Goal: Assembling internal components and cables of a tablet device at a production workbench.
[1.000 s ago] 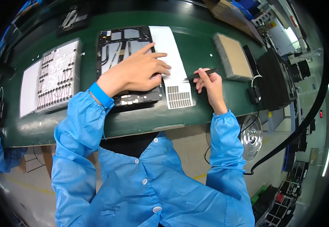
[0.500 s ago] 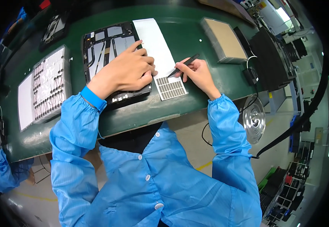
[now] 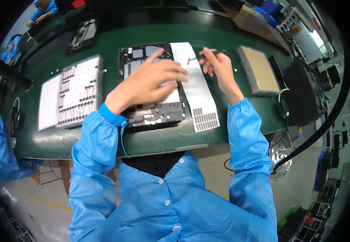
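Note:
An opened tablet-like device (image 3: pixel 150 111) with exposed dark inner parts lies on the green bench (image 3: pixel 102 141) in front of me. My left hand (image 3: pixel 148 82) hovers over or rests on it, fingers spread. To its right lies a long white strip (image 3: pixel 199 94) with a grid of small grey pads at its near end. My right hand (image 3: pixel 219 68) is above the strip's far part and pinches thin dark tweezers (image 3: pixel 215 51), whose tip points left. Both arms wear blue sleeves.
A white tray (image 3: pixel 70 94) of small parts in rows sits at the left. A tan pad (image 3: pixel 259 72) lies at the right, with dark equipment (image 3: pixel 304 88) and cables beyond. Other people in blue are at the far left (image 3: pixel 1 149) and top left (image 3: pixel 42 10).
My right hand with the tweezers moved from the strip's near end toward its far end. My left hand stayed over the device. The view shifted as my head moved.

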A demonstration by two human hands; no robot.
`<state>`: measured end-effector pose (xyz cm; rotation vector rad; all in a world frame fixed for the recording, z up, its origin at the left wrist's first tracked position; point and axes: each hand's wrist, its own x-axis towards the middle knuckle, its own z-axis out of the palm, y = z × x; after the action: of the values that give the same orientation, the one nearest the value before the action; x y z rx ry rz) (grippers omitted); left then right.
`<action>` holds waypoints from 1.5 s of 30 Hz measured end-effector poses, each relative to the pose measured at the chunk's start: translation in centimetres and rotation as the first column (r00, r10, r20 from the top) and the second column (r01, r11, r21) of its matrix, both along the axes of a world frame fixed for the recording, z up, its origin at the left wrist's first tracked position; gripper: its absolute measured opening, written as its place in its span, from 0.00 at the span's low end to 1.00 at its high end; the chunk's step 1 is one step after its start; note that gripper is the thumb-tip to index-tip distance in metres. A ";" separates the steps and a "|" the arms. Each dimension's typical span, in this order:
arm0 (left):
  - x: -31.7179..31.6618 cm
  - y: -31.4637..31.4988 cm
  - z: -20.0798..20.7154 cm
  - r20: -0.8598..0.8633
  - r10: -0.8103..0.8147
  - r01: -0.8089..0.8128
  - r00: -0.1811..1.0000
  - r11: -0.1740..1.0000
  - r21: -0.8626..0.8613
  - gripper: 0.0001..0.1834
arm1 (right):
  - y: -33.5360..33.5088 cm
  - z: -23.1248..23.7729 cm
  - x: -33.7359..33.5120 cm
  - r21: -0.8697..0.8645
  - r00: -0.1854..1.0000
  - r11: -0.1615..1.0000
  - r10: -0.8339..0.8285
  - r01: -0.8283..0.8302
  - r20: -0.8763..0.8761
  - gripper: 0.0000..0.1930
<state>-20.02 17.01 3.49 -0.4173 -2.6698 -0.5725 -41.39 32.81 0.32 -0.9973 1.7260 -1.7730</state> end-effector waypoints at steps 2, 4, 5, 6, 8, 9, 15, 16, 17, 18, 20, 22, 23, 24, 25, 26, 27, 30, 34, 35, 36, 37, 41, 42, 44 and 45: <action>1.1 -2.6 0.2 -0.061 0.236 -0.226 0.970 0.963 0.148 0.11 | -4.4 0.1 -0.5 -0.022 0.998 0.998 0.054 -0.053 0.038 0.21; 1.2 -3.5 -0.7 -0.064 0.351 -0.331 0.934 0.919 0.212 0.11 | -8.0 -0.4 -0.7 -0.070 0.991 0.994 0.095 -0.089 0.090 0.21; 0.9 -3.5 -1.4 -0.126 0.424 -0.400 0.897 0.899 0.177 0.12 | -9.3 -0.8 -0.9 -0.054 0.987 0.991 0.124 -0.119 0.103 0.21; 0.5 -3.6 -2.2 -0.187 0.490 -0.469 0.852 0.871 0.144 0.13 | -10.1 -1.2 -0.9 -0.037 0.981 0.988 0.154 -0.150 0.122 0.20; 0.1 -3.8 -2.8 -0.201 0.498 -0.497 0.844 0.866 0.059 0.14 | -10.9 -1.9 -0.7 -0.024 0.979 0.987 0.162 -0.160 0.126 0.18; 0.1 -3.9 -2.6 -0.189 0.504 -0.501 0.843 0.863 0.067 0.13 | -11.3 -2.2 -0.6 -0.059 0.975 0.979 0.200 -0.195 0.098 0.18; -0.4 -3.9 -2.3 -0.161 0.481 -0.486 0.862 0.874 0.011 0.13 | -12.0 -2.4 -0.8 -0.108 0.980 0.976 0.196 -0.191 0.033 0.17; -0.3 -3.8 -2.4 -0.154 0.473 -0.478 0.868 0.878 0.003 0.13 | -12.0 -2.4 -0.7 -0.083 0.983 0.980 0.183 -0.181 0.024 0.18; -0.3 -3.7 -2.5 -0.148 0.483 -0.488 0.863 0.873 0.005 0.13 | -11.7 -2.5 -0.6 -0.055 0.986 0.985 0.166 -0.165 0.013 0.18; -0.3 -3.5 -2.5 -0.143 0.493 -0.497 0.858 0.868 0.007 0.14 | -11.7 -2.8 -0.9 -0.057 0.988 0.987 0.152 -0.151 0.020 0.18; -0.3 -3.5 -2.5 -0.134 0.486 -0.491 0.864 0.871 -0.004 0.14 | -12.3 -3.5 -1.5 -0.040 0.987 0.986 0.162 -0.161 0.023 0.19; -0.4 -3.6 -2.4 -0.124 0.482 -0.488 0.867 0.873 -0.018 0.14 | -12.6 -3.9 -1.8 -0.052 0.988 0.987 0.154 -0.154 -0.012 0.19; -0.5 -3.5 -2.3 -0.136 0.480 -0.488 0.867 0.872 -0.033 0.14 | -12.6 -3.6 -1.8 -0.050 0.988 0.986 0.157 -0.157 -0.006 0.19; -0.5 -3.4 -2.3 -0.149 0.478 -0.489 0.866 0.871 -0.048 0.15 | -12.5 -3.5 -1.7 -0.048 0.987 0.986 0.161 -0.160 0.000 0.18; -0.4 -3.3 -2.3 -0.144 0.473 -0.484 0.869 0.874 -0.053 0.15 | -12.5 -3.7 -1.6 -0.043 0.990 0.989 0.139 -0.140 -0.026 0.18; -0.5 -3.3 -2.3 -0.137 0.479 -0.490 0.867 0.870 -0.062 0.15 | -12.5 -3.6 -1.5 -0.049 0.991 0.990 0.133 -0.135 -0.025 0.18; -0.5 -3.3 -2.2 -0.130 0.485 -0.496 0.865 0.865 -0.071 0.15 | -12.5 -3.5 -1.4 -0.036 0.990 0.990 0.137 -0.138 -0.022 0.18; -0.6 -3.1 -2.1 -0.104 0.487 -0.497 0.867 0.860 -0.117 0.16 | -12.7 -3.7 -1.4 -0.049 0.988 0.988 0.141 -0.144 -0.056 0.18; -0.9 -3.2 -2.1 -0.089 0.490 -0.498 0.867 0.851 -0.166 0.16 | -12.4 -4.4 -0.9 -0.193 0.993 0.980 0.032 -0.054 -0.117 0.18; -1.0 -3.2 -2.1 -0.104 0.464 -0.476 0.880 0.860 -0.184 0.16 | -12.4 -5.0 -1.4 -0.264 1.000 0.965 -0.019 0.013 -0.018 0.18; -1.0 -3.2 -2.0 -0.122 0.441 -0.458 0.889 0.866 -0.202 0.16 | -12.7 -5.6 -2.1 -0.328 0.995 0.941 -0.057 0.081 0.082 0.18; -1.1 -3.1 -2.0 -0.127 0.449 -0.466 0.885 0.862 -0.198 0.16 | -12.7 -6.6 -3.1 -0.298 0.996 0.951 -0.071 0.085 0.055 0.18; -1.2 -3.7 -2.6 -0.101 0.435 -0.447 0.895 0.874 -0.191 0.16 | -12.3 -5.0 -1.9 -0.334 0.992 0.936 -0.081 0.109 0.097 0.19; -1.1 -3.7 -2.5 -0.115 0.429 -0.443 0.896 0.878 -0.180 0.16 | -12.2 -4.6 -1.7 -0.323 0.991 0.938 -0.105 0.127 0.083 0.18; -0.7 -3.8 -1.9 -0.194 0.443 -0.477 0.875 0.857 -0.195 0.17 | -12.3 -4.0 -1.3 -0.287 0.992 0.950 -0.104 0.122 0.076 0.18; -0.5 -3.8 -1.7 -0.173 0.420 -0.447 0.891 0.878 -0.171 0.17 | -12.4 -3.9 -1.1 -0.273 0.991 0.953 -0.123 0.131 0.049 0.18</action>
<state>-20.51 13.25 1.75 0.0979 -2.5806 -0.1250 -42.52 20.38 -3.55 -0.9805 1.5835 -2.1457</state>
